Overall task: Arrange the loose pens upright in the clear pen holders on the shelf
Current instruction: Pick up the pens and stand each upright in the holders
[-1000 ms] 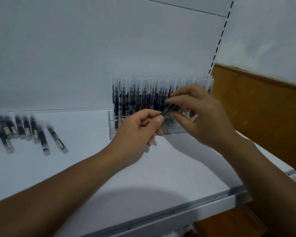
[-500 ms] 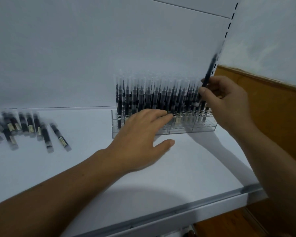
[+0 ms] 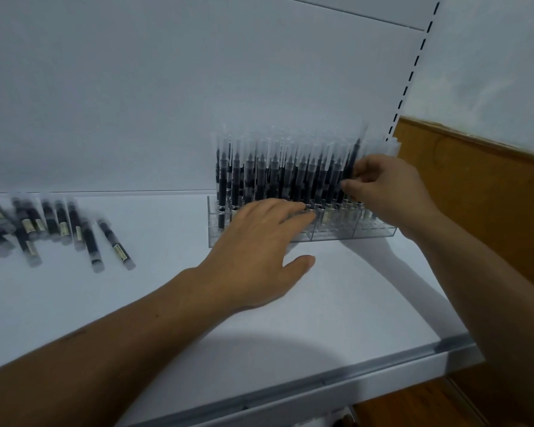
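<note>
A clear pen holder (image 3: 373, 232) stands at the back of the white shelf (image 3: 167, 303), packed with several upright black pens with clear caps. My right hand (image 3: 386, 192) pinches one black pen (image 3: 352, 161) upright among the pens at the holder's right part. My left hand (image 3: 259, 251) lies flat with straight fingers, its fingertips against the holder's front wall. Several loose black pens (image 3: 90, 241) lie on the shelf at the far left.
A white back panel (image 3: 198, 87) rises behind the shelf, with a slotted upright (image 3: 413, 66) at its right. A brown wooden board (image 3: 475, 186) stands to the right of the shelf. The shelf's metal front edge (image 3: 321, 386) runs across the lower view.
My right hand took the pen from my left hand, lifted it over the holder's right end, and lowered it among the standing pens. My left hand opened and settled against the holder's front.
</note>
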`<move>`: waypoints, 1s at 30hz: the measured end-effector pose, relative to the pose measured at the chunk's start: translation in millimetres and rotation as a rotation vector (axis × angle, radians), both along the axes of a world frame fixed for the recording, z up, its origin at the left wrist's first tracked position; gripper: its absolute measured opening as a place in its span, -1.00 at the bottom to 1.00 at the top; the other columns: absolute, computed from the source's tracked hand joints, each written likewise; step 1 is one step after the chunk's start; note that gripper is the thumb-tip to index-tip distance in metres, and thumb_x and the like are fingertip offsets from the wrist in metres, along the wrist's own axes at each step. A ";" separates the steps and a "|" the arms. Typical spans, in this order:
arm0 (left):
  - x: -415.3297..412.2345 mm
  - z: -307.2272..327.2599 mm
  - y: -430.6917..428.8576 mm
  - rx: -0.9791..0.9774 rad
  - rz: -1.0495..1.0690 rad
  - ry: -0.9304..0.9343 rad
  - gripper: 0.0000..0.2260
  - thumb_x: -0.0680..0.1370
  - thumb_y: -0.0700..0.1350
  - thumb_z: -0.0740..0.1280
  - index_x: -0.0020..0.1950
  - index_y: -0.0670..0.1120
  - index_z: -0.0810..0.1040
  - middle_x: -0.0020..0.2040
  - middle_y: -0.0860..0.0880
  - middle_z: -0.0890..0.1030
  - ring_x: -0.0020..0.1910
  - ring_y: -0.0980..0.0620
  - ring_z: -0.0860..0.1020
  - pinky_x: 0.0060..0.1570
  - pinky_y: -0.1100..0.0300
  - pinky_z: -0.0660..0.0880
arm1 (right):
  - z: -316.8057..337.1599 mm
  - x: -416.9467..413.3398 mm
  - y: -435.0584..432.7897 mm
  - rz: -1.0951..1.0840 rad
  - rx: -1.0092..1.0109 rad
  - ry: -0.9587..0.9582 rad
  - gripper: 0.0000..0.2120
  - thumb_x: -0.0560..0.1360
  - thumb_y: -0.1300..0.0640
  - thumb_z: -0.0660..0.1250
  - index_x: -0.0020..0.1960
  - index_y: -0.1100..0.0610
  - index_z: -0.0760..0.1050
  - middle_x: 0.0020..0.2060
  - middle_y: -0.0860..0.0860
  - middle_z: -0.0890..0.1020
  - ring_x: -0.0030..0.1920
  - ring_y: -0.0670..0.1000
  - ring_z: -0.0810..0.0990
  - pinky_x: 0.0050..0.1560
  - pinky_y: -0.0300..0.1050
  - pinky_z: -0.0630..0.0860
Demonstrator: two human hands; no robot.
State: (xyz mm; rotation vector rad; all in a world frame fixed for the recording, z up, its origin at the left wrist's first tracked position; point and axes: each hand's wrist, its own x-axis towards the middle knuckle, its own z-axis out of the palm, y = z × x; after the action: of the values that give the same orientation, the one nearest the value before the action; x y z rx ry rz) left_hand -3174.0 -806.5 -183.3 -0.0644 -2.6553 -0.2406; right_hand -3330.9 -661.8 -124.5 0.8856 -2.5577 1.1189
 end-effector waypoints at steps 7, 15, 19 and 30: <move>-0.3 -0.7 -1.2 0.008 -0.010 0.004 -0.46 0.57 0.21 0.20 0.52 0.11 0.22 0.51 0.15 0.21 0.48 0.12 0.10 0.44 0.16 -0.06 | 0.6 3.8 -4.4 0.001 0.073 -0.045 -0.81 0.50 0.12 0.43 -0.18 0.22 0.53 -0.27 0.11 0.59 -0.22 0.07 0.54 -0.16 -0.01 0.53; -1.1 -1.2 -2.0 0.007 -0.009 -0.011 -0.48 0.57 0.22 0.18 0.51 0.13 0.24 0.52 0.16 0.19 0.48 0.13 0.08 0.44 0.16 -0.06 | -1.3 1.3 -3.5 -0.036 0.110 -0.160 -0.70 0.47 0.09 0.47 -0.33 0.13 0.42 -0.39 0.03 0.47 -0.38 -0.04 0.39 -0.37 -0.19 0.34; -0.9 -1.3 -2.3 0.001 -0.010 -0.008 -0.49 0.57 0.21 0.20 0.50 0.13 0.25 0.52 0.15 0.19 0.49 0.12 0.09 0.45 0.14 -0.05 | 3.2 3.4 -3.4 0.002 0.152 -0.194 -0.78 0.47 0.07 0.47 -0.22 0.20 0.54 -0.31 0.06 0.55 -0.30 -0.02 0.49 -0.25 -0.13 0.53; 1.2 5.9 -7.3 -0.013 -0.046 -0.065 -0.51 0.58 0.19 0.19 0.49 0.17 0.25 0.53 0.18 0.16 0.49 0.16 0.08 0.43 0.18 -0.01 | 8.4 22.1 15.8 0.044 0.225 -0.117 -0.74 0.51 -0.01 0.42 0.12 0.12 0.60 -0.01 0.01 0.64 -0.01 0.03 0.60 0.05 -0.05 0.59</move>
State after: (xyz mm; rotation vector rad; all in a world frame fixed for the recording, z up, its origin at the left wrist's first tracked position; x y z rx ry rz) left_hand -3172.8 -813.8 -177.4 -0.1239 -2.7229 -0.2441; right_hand -3308.8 -646.1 -116.0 0.9570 -2.8157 0.9328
